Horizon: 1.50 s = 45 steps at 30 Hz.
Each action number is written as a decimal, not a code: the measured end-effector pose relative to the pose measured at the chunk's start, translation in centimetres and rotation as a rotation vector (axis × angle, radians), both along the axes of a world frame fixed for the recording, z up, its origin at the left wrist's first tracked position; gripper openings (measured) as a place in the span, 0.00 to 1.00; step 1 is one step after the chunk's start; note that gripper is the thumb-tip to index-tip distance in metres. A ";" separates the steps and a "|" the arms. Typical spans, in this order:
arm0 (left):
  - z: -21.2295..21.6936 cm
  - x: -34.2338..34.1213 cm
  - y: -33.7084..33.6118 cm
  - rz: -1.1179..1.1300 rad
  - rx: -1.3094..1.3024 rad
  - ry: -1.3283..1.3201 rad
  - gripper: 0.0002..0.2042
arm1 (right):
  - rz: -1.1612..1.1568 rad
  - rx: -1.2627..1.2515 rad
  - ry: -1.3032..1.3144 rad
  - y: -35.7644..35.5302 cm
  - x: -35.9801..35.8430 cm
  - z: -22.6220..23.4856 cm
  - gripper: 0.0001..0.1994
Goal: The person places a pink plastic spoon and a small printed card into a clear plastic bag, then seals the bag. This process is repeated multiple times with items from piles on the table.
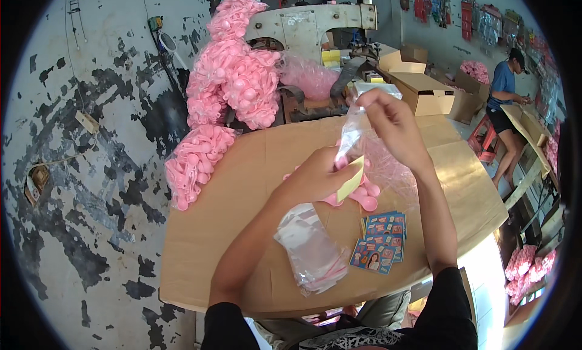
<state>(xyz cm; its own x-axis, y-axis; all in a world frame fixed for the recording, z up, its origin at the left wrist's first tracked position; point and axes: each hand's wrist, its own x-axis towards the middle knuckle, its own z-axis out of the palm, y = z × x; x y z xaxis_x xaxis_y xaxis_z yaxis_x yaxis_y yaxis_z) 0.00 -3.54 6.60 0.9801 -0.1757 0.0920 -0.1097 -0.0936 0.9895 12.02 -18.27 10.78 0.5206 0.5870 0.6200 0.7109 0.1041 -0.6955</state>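
Note:
My left hand (319, 175) is closed over the middle of the table, gripping a pale yellow card (351, 183) and what looks like a pink plastic spoon, mostly hidden by the fingers. A clear plastic bag (350, 138) stretches up from it; my right hand (391, 123) pinches the bag's upper end. Beneath the hands lie loose pink plastic spoons (367, 200), partly covered. Nearer me, a stack of flat clear bags (312, 247) rests beside a pile of blue printed cards (379, 244).
Bulging bags of pink spoons (197, 162) are heaped along the table's left edge. Crumpled clear plastic (397, 171) spreads at the right. A large pale machine (297, 26) and cardboard boxes (421, 92) stand behind. Another person (508, 98) works at the far right.

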 end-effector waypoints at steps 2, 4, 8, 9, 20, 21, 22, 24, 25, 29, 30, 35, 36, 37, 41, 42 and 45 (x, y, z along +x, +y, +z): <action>0.3 -0.5 1.3 -0.051 0.059 -0.031 0.18 | 0.130 0.124 0.196 -0.7 0.7 -0.2 0.16; 0.4 0.0 2.8 -0.123 0.301 -0.212 0.18 | 0.257 0.000 0.162 0.1 0.7 -0.9 0.14; -0.6 0.4 3.7 -0.166 0.363 -0.243 0.18 | 0.334 -0.209 0.184 1.7 1.6 -1.9 0.08; -0.6 0.7 4.5 -0.118 0.248 -0.147 0.18 | 0.305 -0.212 0.224 2.0 1.4 -1.9 0.08; -0.3 1.4 3.7 0.252 -0.054 -0.179 0.17 | -0.129 0.040 -0.738 1.3 0.8 -1.0 0.09; -0.4 1.4 3.6 0.234 -0.003 -0.213 0.16 | -0.131 0.041 -0.734 1.8 0.7 -1.4 0.09; -0.4 1.2 3.6 0.214 0.054 -0.251 0.16 | -0.146 0.062 -0.743 2.4 0.8 -1.9 0.08; -1.5 1.2 4.1 0.240 0.158 -0.279 0.16 | -0.165 0.090 -0.754 2.9 0.8 -2.5 0.07; -1.8 1.3 4.3 0.275 0.251 -0.305 0.16 | -0.126 0.076 -0.754 2.9 0.9 -2.7 0.07; -0.9 0.8 3.9 0.375 0.543 -0.211 0.14 | -0.088 0.008 -0.775 3.5 1.4 -3.9 0.07; -0.8 0.7 3.5 0.372 0.542 -0.209 0.14 | -0.090 0.005 -0.773 3.5 1.6 -4.2 0.07; -1.5 1.5 3.4 0.413 0.564 -0.273 0.13 | -0.183 -0.039 -0.738 3.3 2.3 -4.2 0.08; -2.2 1.8 3.6 0.412 0.564 -0.268 0.13 | -0.183 -0.040 -0.733 3.2 2.4 -4.2 0.08; -2.7 2.3 3.7 0.342 0.394 -0.312 0.14 | -0.211 0.066 -0.499 3.2 2.6 -4.0 0.06; -2.3 2.3 3.8 0.382 -0.055 -0.121 0.16 | 0.075 0.270 0.012 -1.2 4.6 -0.3 0.08; -2.0 2.2 4.2 0.385 -0.061 -0.115 0.16 | 0.067 0.295 0.004 -2.6 4.6 0.7 0.08; -0.9 2.1 5.7 0.355 -0.043 -0.116 0.16 | 0.116 0.237 -0.115 -6.0 6.8 1.7 0.09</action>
